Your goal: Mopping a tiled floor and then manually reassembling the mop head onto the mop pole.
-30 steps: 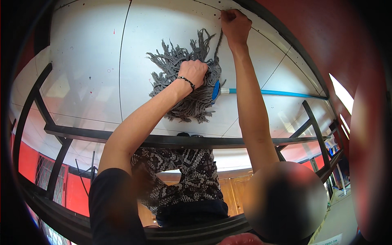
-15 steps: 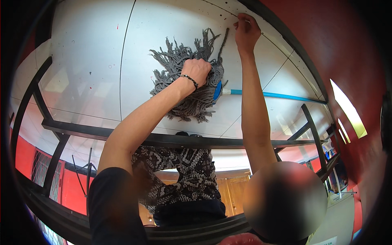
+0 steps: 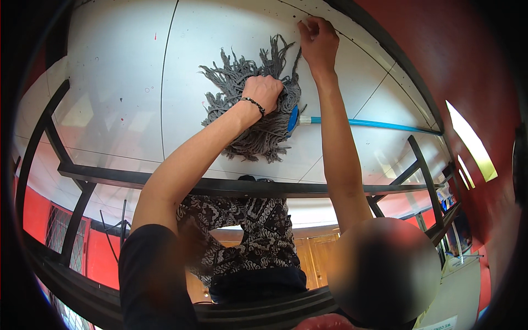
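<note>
Grey mop head: left hand clenched on it; right hand apart, unclenched, just beside one loose strand, which could tear if yanked.

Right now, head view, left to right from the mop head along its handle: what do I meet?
Grey stringy mop head → blue rounded clamp → short white collar → long light-blue tubular handle → dark-red glossy surface.
</note>
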Demonstrator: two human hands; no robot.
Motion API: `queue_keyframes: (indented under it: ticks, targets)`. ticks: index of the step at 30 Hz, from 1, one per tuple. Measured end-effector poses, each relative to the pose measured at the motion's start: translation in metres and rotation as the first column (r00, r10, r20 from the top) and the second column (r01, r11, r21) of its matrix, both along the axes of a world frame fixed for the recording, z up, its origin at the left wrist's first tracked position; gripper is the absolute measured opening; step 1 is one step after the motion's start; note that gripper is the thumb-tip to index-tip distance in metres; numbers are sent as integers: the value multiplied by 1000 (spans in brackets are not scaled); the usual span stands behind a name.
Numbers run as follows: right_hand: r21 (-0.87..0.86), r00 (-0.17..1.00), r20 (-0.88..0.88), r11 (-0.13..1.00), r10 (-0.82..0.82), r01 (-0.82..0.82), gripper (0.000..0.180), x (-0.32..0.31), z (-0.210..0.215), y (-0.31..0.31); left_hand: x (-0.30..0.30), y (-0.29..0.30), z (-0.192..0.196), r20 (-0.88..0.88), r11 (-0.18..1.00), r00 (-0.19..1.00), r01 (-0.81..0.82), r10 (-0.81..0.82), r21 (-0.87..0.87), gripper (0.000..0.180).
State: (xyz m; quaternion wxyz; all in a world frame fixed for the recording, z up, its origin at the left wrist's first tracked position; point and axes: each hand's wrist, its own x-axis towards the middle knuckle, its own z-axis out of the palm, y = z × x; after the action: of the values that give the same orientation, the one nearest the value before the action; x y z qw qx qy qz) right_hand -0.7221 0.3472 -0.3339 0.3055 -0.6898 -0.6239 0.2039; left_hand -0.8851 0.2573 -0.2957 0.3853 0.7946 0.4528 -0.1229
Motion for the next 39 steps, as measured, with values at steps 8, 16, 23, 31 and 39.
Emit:
queue_keyframes:
  ticks: [8,16,23,31,39]
  targets:
    - [46,982,120,989,-147,143,11,-11,-7,21,0,3,2,13,1000,1000,-3,3,-6,11]
    - [25,977,185,993,110,-117,9,-43,-9,20,0,4,4,-2,1000,1000,-10,10,-17,9]
    - [30,965,188,981,184,-193,7,-35,-12,23,1,6,6,3,1000,1000,-5,5,-25,9]
    - [59,962,177,974,206,-219,4,-34,-6,32,0,8,7,-3,999,1000,-6,6,-34,10]
    - [-36,974,144,984,177,-173,7,-39,-5,28,1,9,7,-12,998,1000,-3,2,-56,10]
